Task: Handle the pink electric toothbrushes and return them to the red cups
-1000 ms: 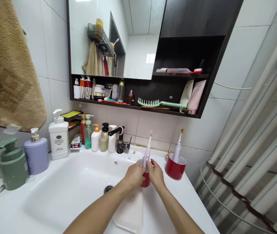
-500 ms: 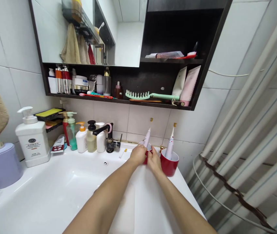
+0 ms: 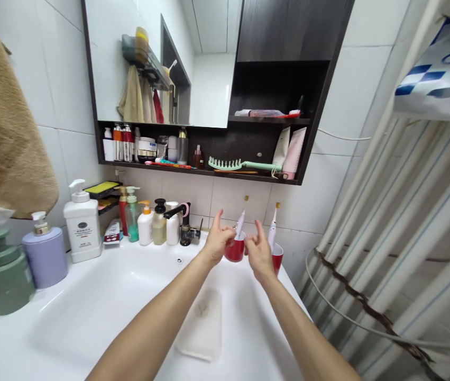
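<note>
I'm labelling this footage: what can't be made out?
Head view:
Right red cup: partly hidden behind the right hand.
Lower end of the left upright toothbrush: inside the left red cup.
Fine print on the tall white bottle: too small.
Brown towel: cut off by the left edge.

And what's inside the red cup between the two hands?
An electric toothbrush stands tilted in the red cup, brush head up; the cup's wall hides its lower end and the bottom.

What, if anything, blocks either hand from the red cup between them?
Nothing visible: the left hand and right hand flank the cup, though whether they touch it is unclear. The other cup is partly behind the right hand.
</note>
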{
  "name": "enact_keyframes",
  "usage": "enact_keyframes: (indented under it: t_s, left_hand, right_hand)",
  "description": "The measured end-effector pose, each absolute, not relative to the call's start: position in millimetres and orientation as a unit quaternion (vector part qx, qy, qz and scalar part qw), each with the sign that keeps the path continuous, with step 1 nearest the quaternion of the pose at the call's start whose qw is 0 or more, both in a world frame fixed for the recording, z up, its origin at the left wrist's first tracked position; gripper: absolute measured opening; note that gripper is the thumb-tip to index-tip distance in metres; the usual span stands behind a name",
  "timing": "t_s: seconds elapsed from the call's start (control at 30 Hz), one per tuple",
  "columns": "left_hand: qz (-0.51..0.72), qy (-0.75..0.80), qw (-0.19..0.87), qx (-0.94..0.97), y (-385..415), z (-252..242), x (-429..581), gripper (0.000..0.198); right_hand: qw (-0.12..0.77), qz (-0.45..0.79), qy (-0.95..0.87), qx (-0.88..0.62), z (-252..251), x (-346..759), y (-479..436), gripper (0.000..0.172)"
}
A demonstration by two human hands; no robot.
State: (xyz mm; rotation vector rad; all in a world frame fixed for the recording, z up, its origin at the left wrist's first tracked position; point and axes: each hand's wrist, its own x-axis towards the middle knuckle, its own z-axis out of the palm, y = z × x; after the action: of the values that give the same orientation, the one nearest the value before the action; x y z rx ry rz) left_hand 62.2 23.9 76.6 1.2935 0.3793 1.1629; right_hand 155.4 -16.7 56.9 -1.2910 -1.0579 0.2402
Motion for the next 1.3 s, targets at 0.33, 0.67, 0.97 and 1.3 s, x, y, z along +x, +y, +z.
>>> enact_keyframes:
  t_s: [0.33,0.67,0.97,1.3]
  left_hand:
    - [0.463,0.041,0.750,0.470,-30,104,31,0.051]
    - [0.334,0.197,0.772,0.504,-29,93,30,0.058]
    - [0.300,0.413,0.693,0.510,-18,-29,9,0.043]
    - [0.397,0.441,0.567,0.571,-1,-27,6,0.014]
  right_hand:
    - [0.752,0.327,-0.447,-0.357,101,115,-63,0.041]
    - [0.660,0.263,-0.462,-0.531,89,118,-57,0.050]
    - [0.528,0.014,-0.382,-0.758,33,221,-22,0.014]
    - [0.385,-0.032,-0.506,-0.771,11,205,-61,0.016]
